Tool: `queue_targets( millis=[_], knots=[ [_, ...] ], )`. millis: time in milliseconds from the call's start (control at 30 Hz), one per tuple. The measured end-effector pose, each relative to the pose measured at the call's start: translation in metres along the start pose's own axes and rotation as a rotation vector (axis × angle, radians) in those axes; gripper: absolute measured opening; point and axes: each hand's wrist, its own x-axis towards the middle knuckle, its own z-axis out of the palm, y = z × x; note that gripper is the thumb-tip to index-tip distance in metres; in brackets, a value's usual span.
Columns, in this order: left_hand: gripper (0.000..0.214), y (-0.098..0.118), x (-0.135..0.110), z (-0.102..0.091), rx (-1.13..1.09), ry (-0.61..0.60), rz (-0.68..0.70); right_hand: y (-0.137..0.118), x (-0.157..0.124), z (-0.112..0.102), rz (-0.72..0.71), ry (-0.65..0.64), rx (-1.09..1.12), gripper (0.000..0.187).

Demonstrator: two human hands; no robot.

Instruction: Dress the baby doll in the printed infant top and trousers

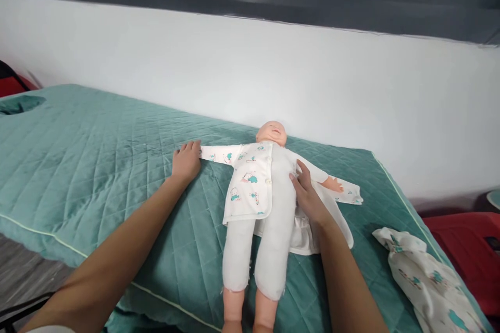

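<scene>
A baby doll (284, 203) with a cloth body lies on its back, head towards the wall. A white printed baby shirt (250, 182) covers one side of its chest; the shirt's other half lies spread beneath the doll, its sleeve (349, 193) flat beyond the doll's bare hand. My left hand (188, 160) is closed over the cuff of the worn sleeve and hides the doll's hand there. At the doll's other side, my right hand (307, 192) touches the torso, thumb and forefinger apart, the other fingers partly hidden.
A green quilted cover (117, 166) lies over the bed, against a white wall (234, 67). Folded printed cloth (429, 276) rests near the right edge. Beyond that edge stands a red chair (464, 250). Dark railing (312, 2) runs above the wall.
</scene>
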Motion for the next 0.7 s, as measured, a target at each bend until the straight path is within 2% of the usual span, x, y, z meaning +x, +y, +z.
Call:
queue_targets(
  millis=[200, 467, 600, 700],
  knots=[
    [0.05, -0.006, 0.002, 0.006, -0.044, 0.037, -0.098, -0.002, -0.001, 0.0, 0.005, 0.004, -0.013, 0.085],
    [0.045, -0.017, -0.006, 0.008, -0.194, 0.104, -0.151, -0.009, -0.005, 0.001, 0.029, 0.007, -0.005, 0.084],
    [0.047, -0.017, -0.008, 0.006, -0.246, 0.204, -0.135, -0.009, -0.005, 0.001, 0.039, 0.014, -0.012, 0.085],
    [0.038, -0.011, -0.02, 0.006, -0.303, 0.324, -0.068, -0.007, -0.004, 0.0, -0.016, 0.006, -0.015, 0.082]
  ],
)
